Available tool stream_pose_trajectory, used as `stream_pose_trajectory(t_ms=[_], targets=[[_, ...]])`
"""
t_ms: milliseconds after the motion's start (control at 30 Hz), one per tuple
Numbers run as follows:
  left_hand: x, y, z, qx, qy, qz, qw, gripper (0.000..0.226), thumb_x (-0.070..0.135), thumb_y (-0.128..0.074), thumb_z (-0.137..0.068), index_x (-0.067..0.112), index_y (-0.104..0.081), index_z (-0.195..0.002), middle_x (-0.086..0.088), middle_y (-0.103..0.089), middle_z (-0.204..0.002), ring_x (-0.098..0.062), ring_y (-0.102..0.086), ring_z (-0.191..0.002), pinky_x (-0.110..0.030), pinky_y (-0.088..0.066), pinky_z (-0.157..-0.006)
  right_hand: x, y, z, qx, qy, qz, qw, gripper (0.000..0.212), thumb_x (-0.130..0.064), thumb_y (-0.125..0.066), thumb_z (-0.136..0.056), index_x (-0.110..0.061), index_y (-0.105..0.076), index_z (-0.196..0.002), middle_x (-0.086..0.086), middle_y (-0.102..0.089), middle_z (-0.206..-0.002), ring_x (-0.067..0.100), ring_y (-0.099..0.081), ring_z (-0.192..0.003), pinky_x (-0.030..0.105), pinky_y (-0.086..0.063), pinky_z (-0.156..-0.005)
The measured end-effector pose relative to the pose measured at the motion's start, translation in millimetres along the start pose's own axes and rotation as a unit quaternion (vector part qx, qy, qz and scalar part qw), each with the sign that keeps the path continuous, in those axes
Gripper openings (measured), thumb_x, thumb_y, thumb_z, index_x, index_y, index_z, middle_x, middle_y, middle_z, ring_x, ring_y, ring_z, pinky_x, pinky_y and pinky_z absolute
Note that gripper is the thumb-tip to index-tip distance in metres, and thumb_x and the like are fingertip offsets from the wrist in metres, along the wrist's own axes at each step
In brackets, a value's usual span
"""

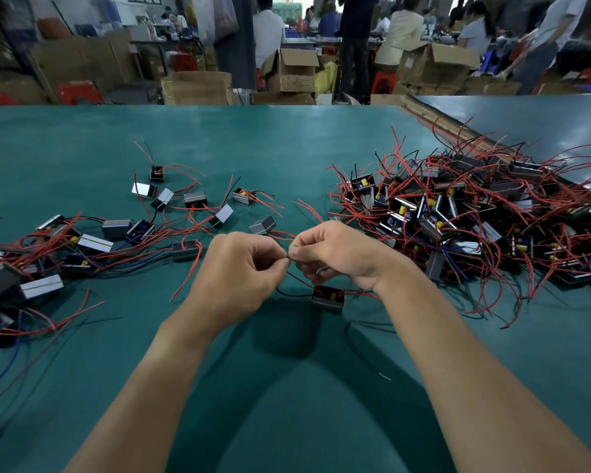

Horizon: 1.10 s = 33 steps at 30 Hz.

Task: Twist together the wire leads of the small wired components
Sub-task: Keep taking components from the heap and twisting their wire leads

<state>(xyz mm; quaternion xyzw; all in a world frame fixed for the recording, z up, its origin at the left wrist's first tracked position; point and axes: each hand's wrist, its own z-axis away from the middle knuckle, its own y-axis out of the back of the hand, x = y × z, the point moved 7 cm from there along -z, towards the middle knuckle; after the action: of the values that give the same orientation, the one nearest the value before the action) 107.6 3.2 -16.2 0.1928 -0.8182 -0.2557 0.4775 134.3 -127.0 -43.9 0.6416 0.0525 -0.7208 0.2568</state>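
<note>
Left hand (pixel 239 271): fingers curled, thumb and forefinger pinching thin red-and-black wire leads (pixel 296 278).
Right hand (pixel 335 254): same pinch, fingertips meeting the left's.
Forearms (pixel 157 387): bare, converging from the lower corners.

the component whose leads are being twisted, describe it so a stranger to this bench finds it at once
On the green table, a tangled pile lies right and scattered units left; the left hand and right hand meet between them. Just under the right hand lies a small black component. It alone lies apart from both groups, its leads running up into the hands' pinch.
</note>
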Motion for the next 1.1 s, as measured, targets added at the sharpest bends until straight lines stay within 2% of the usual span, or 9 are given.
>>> stream_pose_trajectory(t_ms=[67, 133, 233, 367, 500, 667, 733, 967, 1100], targets=[[3, -1, 1, 0.010, -0.033, -0.047, 0.998, 0.018, 0.009, -0.070, -0.081, 0.011, -0.066, -0.064, 0.000, -0.054, -0.049, -0.007, -0.040, -0.045, -0.023, -0.035, -0.046, 10, -2, -1, -0.012, -0.061, -0.053, 0.997, 0.027, -0.012, -0.058, -0.096, -0.014, -0.057, -0.069, -0.005, -0.052, -0.053, 0.007, -0.047, -0.047, 0.020, -0.043, -0.050], [-1, -4, -1, 0.000, -0.008, -0.035, 0.999, 0.019, 0.009, -0.069, -0.083, 0.011, -0.066, -0.064, -0.002, -0.056, -0.050, -0.011, -0.043, -0.046, -0.026, -0.038, -0.048, 14, 0, 0, -0.010, -0.070, -0.064, 0.995, 0.023, -0.014, -0.061, -0.095, -0.014, -0.060, -0.072, -0.005, -0.055, -0.054, 0.007, -0.049, -0.048, 0.020, -0.045, -0.049], [-13, -7, -4, -0.025, 0.087, 0.099, 0.991, 0.019, 0.004, -0.065, -0.087, 0.006, -0.070, -0.069, -0.004, -0.058, -0.050, -0.015, -0.049, -0.043, -0.027, -0.044, -0.048, 2, 10, 1, 0.019, 0.020, -0.028, 0.999, 0.018, -0.012, -0.064, -0.093, -0.016, -0.067, -0.075, -0.005, -0.062, -0.061, 0.005, -0.052, -0.051, 0.017, -0.045, -0.051], [-21, -8, -3, -0.048, 0.187, 0.268, 0.944, 0.022, -0.001, -0.060, -0.089, 0.001, -0.069, -0.070, -0.007, -0.053, -0.046, -0.016, -0.048, -0.039, -0.019, -0.043, -0.044, -16, 14, 7, 0.029, 0.138, 0.011, 0.990, 0.020, -0.001, -0.069, -0.087, -0.020, -0.074, -0.081, -0.002, -0.069, -0.068, 0.007, -0.056, -0.056, 0.020, -0.048, -0.053], [-21, -16, 3, -0.107, 0.234, 0.334, 0.907, 0.020, -0.002, -0.057, -0.088, -0.001, -0.065, -0.070, -0.007, -0.047, -0.046, -0.018, -0.046, -0.039, -0.022, -0.044, -0.045, -23, 13, 9, 0.035, 0.173, 0.035, 0.984, 0.017, 0.001, -0.075, -0.080, -0.016, -0.076, -0.079, 0.000, -0.070, -0.065, 0.008, -0.059, -0.055, 0.021, -0.053, -0.056], [-21, -24, 6, -0.165, 0.252, 0.355, 0.885, 0.023, -0.001, -0.057, -0.083, 0.004, -0.065, -0.062, -0.006, -0.042, -0.046, -0.017, -0.044, -0.038, -0.020, -0.041, -0.042, -23, 13, 12, 0.014, 0.174, 0.043, 0.984, 0.016, 0.000, -0.078, -0.078, -0.015, -0.077, -0.076, 0.008, -0.069, -0.065, 0.012, -0.057, -0.058, 0.020, -0.050, -0.057], [-20, -25, 6, -0.184, 0.252, 0.364, 0.878, 0.014, 0.006, -0.061, -0.073, 0.006, -0.066, -0.060, -0.004, -0.041, -0.045, -0.016, -0.042, -0.037, -0.020, -0.039, -0.041, -23, 13, 13, 0.002, 0.172, 0.043, 0.984, 0.017, 0.003, -0.077, -0.078, -0.014, -0.077, -0.078, 0.012, -0.069, -0.069, 0.014, -0.058, -0.061, 0.020, -0.050, -0.059], [-19, -28, 8, -0.217, 0.250, 0.399, 0.855, 0.009, 0.012, -0.065, -0.063, 0.008, -0.070, -0.058, -0.004, -0.040, -0.057, -0.009, -0.038, -0.038, -0.022, -0.040, -0.039, -26, 8, 15, -0.017, 0.183, 0.024, 0.983, 0.019, 0.011, -0.075, -0.076, -0.006, -0.074, -0.084, 0.001, -0.074, -0.072, 0.009, -0.064, -0.068, 0.019, -0.052, -0.066], [-18, -28, 8, -0.219, 0.246, 0.405, 0.853, 0.003, 0.007, -0.070, -0.062, 0.007, -0.071, -0.060, -0.002, -0.046, -0.050, -0.008, -0.039, -0.039, -0.020, -0.040, -0.040, -27, 11, 15, -0.002, 0.181, 0.037, 0.983, 0.014, 0.008, -0.076, -0.077, -0.003, -0.076, -0.086, 0.019, -0.073, -0.079, 0.018, -0.062, -0.071, 0.025, -0.051, -0.067]])
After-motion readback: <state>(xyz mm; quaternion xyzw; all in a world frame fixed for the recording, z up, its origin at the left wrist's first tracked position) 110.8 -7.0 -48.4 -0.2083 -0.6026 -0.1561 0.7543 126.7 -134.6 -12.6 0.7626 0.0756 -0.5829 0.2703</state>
